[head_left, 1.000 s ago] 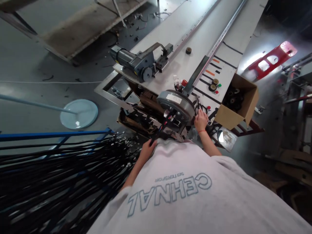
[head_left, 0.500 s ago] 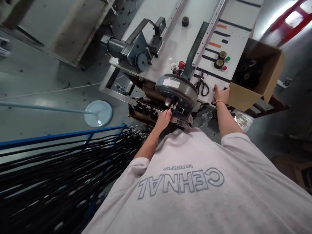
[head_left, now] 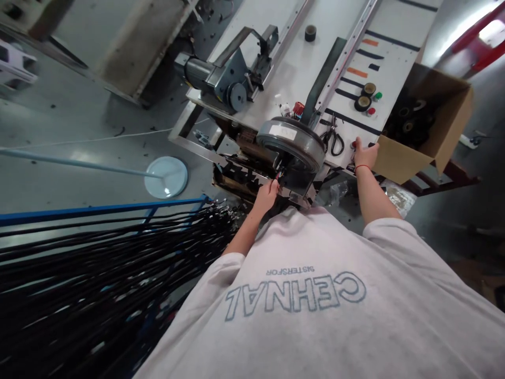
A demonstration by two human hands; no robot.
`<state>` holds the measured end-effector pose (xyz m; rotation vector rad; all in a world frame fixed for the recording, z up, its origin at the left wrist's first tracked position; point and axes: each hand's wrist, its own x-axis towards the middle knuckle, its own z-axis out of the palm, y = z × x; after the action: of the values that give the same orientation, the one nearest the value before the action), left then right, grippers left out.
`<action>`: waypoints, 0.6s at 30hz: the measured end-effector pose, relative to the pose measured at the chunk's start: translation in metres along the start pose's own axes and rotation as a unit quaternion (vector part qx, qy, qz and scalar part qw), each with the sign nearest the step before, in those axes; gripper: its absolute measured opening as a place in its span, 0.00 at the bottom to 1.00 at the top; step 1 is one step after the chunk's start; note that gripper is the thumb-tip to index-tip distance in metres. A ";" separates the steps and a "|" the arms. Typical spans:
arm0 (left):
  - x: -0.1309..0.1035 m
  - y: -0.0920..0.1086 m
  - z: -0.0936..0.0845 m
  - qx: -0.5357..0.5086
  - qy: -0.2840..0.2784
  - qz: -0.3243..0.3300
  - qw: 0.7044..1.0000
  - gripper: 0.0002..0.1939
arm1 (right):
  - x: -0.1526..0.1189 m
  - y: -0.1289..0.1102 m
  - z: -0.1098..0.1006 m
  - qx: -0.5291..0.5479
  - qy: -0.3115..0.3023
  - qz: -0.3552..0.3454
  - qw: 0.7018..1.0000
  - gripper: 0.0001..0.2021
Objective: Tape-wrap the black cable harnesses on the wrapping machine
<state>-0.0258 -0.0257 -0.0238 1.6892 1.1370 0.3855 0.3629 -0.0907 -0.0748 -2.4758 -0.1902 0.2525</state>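
Left fingers (head_left: 273,185) on wires (head_left: 280,172) (blurred)

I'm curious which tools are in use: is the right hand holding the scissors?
No, the scissors lie on the white tabletop, apart from the right hand.

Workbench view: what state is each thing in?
Left grip, closed on wires.
Right grip, at the bench edge; hold unclear.
Cardboard box, open, dark contents inside.
Scissors, lying flat; blades unclear.
Black cables, laid along the blue rack.
Paired tape rolls, side by side.
Green button, pressed or not unclear.
Motor, running or not unclear.
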 end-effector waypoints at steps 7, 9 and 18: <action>0.000 0.003 0.000 0.014 0.001 0.016 1.000 0.20 | 0.001 -0.001 0.000 0.020 0.009 -0.008 1.000 0.37; -0.001 -0.003 0.001 -0.042 -0.008 0.002 0.999 0.21 | 0.001 0.000 0.000 0.013 0.012 -0.011 1.000 0.39; -0.042 -0.042 -0.007 -0.094 -0.052 -0.032 0.994 0.28 | -0.005 -0.005 -0.007 -0.016 -0.005 -0.005 1.000 0.38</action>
<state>-0.0728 -0.0544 -0.0463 1.4883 1.0427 0.3487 0.3594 -0.0918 -0.0650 -2.5043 -0.2130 0.2592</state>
